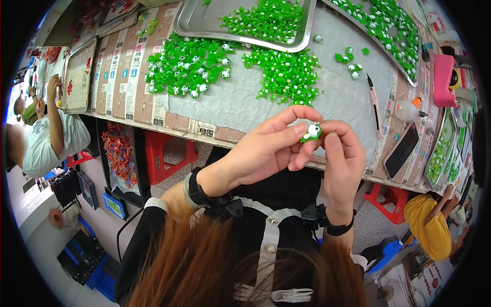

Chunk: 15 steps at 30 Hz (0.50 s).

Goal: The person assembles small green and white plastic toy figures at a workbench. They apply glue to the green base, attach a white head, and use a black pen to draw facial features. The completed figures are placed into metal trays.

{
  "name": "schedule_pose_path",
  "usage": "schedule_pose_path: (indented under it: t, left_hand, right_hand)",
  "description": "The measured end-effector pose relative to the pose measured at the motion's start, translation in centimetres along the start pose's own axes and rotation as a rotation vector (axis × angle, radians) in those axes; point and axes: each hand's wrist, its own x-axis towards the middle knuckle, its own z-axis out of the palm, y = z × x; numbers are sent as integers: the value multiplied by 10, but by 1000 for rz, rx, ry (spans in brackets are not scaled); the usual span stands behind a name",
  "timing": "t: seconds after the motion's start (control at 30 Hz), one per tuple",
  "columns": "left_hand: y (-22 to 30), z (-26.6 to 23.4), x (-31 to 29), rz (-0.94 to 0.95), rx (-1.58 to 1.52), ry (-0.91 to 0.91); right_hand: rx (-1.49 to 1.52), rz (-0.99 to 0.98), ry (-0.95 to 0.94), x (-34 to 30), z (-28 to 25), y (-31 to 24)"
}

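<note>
Above the table's near edge, the thumb and fingers of my left hand (266, 146) pinch a small green and white plastic figurine (313, 131). It has a round white head with dark eye spots. The curled fingers of my right hand (345, 161) close in at the figurine's right side, with thumb and forefinger touching or nearly so. Beyond my hands lies a pile of small green pieces with white dots (289, 77). To its left spreads a pile of green figurines with white heads (186, 69).
A metal tray (240, 39) of green pieces stands at the back. Another tray (404, 71) holds white-headed figurines at the right. Nearby lie a pen (374, 105), a squeeze bottle (407, 111), a phone (401, 150) and a pink holder (444, 81). Other people sit at both sides.
</note>
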Motion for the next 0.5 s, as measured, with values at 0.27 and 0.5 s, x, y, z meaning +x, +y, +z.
schedule_pose_path:
  t: [0.27,0.5]
  left_hand:
    - [-6,-6,1,168,250,89]
    - [-7,-4,-2,293,492,116]
  right_hand:
    - [-207,-112,18,-2,2,7]
    - [-73,-102,23,-3,-1,6]
